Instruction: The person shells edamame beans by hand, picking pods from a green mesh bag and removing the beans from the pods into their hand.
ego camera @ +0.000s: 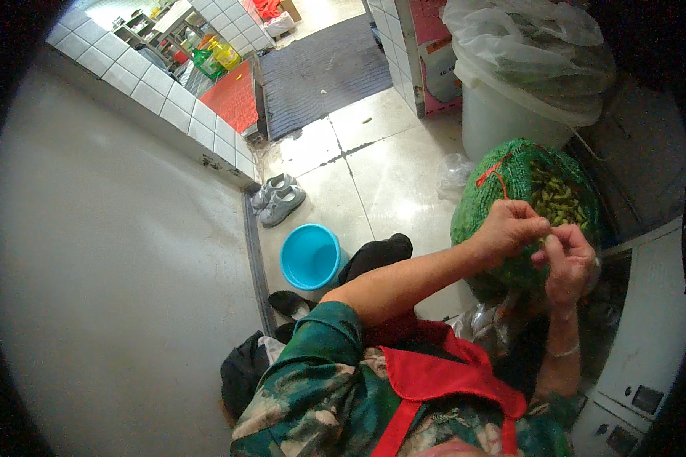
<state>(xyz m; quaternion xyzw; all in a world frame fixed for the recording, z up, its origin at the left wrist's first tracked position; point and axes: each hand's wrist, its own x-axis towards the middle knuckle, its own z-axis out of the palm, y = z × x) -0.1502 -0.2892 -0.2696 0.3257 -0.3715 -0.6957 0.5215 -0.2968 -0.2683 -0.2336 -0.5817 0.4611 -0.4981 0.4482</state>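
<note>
Both hands meet above the green mesh sack [486, 188], thumbs and fingers pinched together. My left hand [509, 228] reaches in from the left, its fingertips touching those of my right hand [569, 257]. A small yellow-green thing, seemingly a bean pod [542, 241], shows between the fingertips; the fingers mostly hide it. Many green bean pods [557, 200] fill the sack's opening, just beyond the hands. A red tie string [490, 174] hangs on the sack's side. A thin bracelet circles my right wrist.
Behind the sack stands a white bin [491, 123] covered with a translucent plastic bag [526, 51]. A blue plastic basin [310, 257] and grey shoes [280, 200] are on the tiled floor at left. A pale cabinet [651, 337] borders the right. A dark mat [326, 68] lies ahead.
</note>
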